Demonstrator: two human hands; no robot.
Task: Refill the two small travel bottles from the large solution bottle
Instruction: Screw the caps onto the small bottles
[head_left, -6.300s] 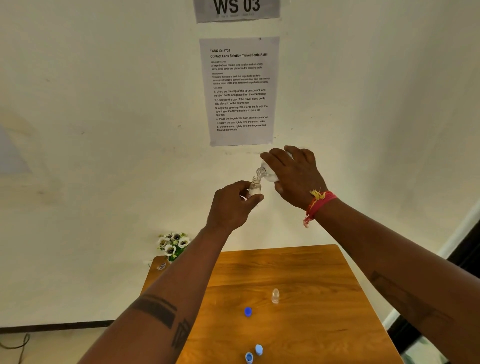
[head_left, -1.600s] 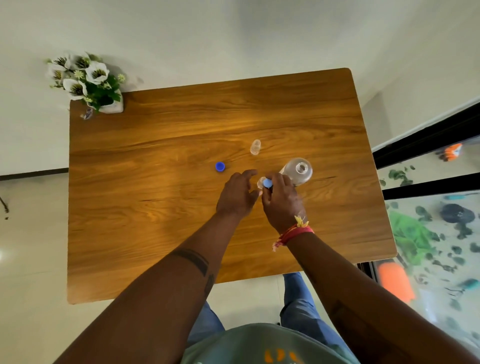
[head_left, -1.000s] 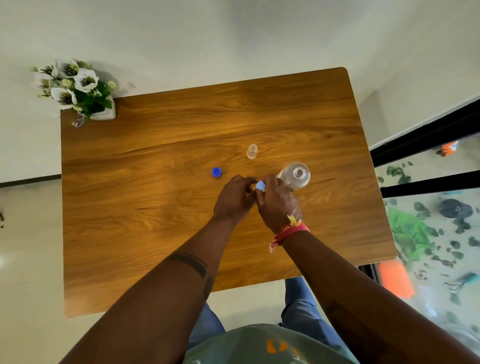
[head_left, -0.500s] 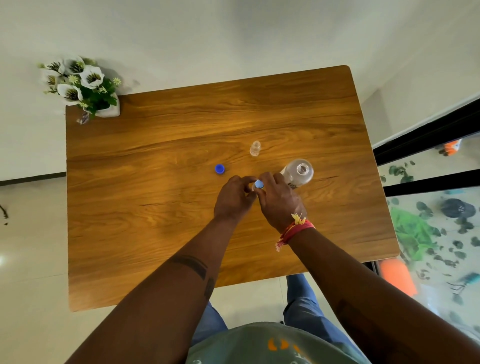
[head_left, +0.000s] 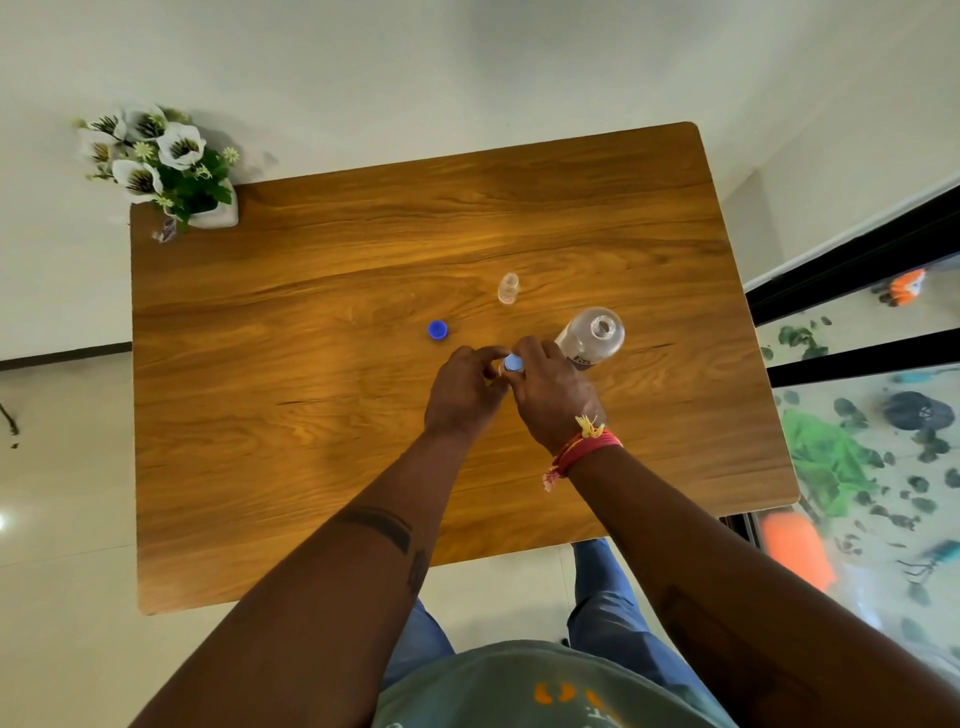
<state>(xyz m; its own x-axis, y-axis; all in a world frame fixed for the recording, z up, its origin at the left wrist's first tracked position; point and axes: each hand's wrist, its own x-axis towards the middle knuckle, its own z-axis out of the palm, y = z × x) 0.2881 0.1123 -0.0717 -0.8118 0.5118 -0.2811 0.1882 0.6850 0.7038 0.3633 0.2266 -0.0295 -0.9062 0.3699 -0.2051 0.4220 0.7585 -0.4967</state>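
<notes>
Both hands meet at the middle of the wooden table. My left hand grips a small travel bottle, almost wholly hidden by the fingers. My right hand pinches a light blue cap on top of that bottle. The large clear solution bottle stands uncapped just right of my right hand. A second small clear travel bottle stands open farther back. A darker blue cap lies on the table to the left of the hands.
A white pot of white flowers sits on the table's far left corner. A pale wall lies beyond the far edge. A black-framed glass panel runs along the right side.
6.3 s ago I held the large bottle tipped over a small bottle in the air. Now the large bottle stands on the table and my right hand holds a cap on the small bottle.
</notes>
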